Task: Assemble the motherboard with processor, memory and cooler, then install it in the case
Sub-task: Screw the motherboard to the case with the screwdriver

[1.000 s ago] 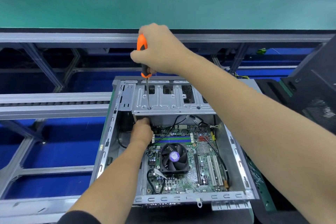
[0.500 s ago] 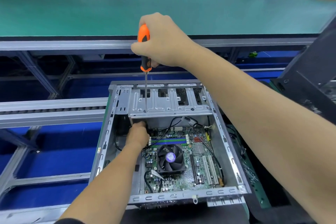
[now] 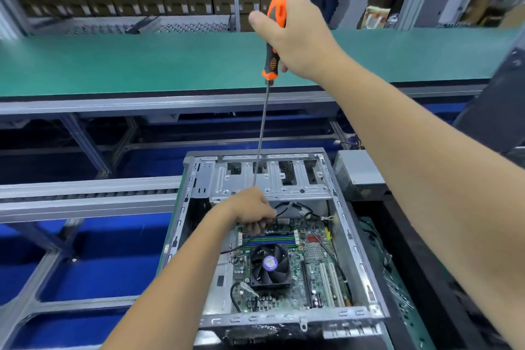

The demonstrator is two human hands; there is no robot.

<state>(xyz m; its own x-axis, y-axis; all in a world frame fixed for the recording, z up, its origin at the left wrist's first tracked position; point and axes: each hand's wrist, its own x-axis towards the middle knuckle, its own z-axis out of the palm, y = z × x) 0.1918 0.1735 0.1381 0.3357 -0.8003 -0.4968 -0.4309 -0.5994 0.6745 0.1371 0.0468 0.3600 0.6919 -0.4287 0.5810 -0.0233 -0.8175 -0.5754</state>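
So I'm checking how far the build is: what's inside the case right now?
Inside the case lies the motherboard with cooler fan and memory sticks fitted. The left hand covers the board's far left corner; the drive cage hides whatever lies beneath it.

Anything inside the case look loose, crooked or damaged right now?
Nothing stands out. The motherboard lies flat in the case with the cooler fan square on it. The right hand holds the screwdriver; the left hand grips something near the board's far edge.
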